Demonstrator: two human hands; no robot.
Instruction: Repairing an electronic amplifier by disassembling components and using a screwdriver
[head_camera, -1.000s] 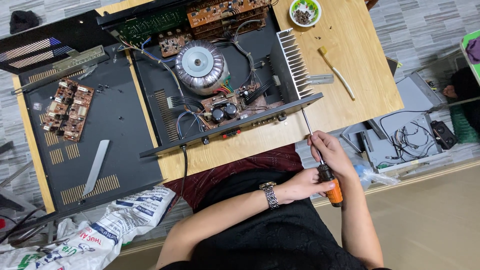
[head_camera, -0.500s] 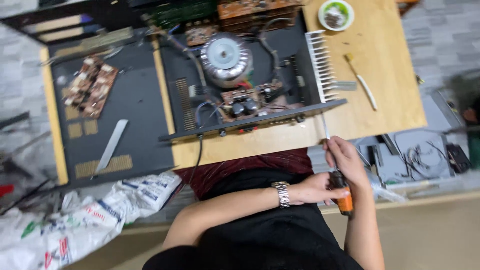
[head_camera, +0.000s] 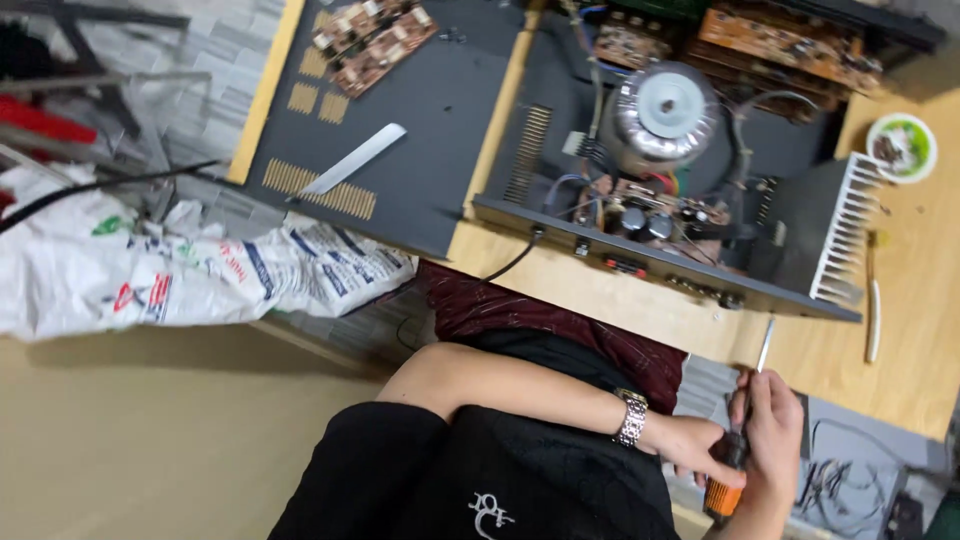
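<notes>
Orange-handled screwdriver (head_camera: 738, 440) sits clasped by both the right hand (head_camera: 772, 425) and left hand (head_camera: 695, 448), so keeping its shaft square to the open amplifier chassis (head_camera: 660, 265) seems wise.

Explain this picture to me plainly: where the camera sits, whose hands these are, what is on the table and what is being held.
The single view comes from a camera worn on a person's head, looking down at their own hands. The left hand, with a metal wristwatch, and the right hand together grip an orange-handled screwdriver, blade pointing at the table. On the wooden table lies an opened amplifier chassis with a round silver transformer and white heat-sink fins. Its removed dark cover lies alongside.
</notes>
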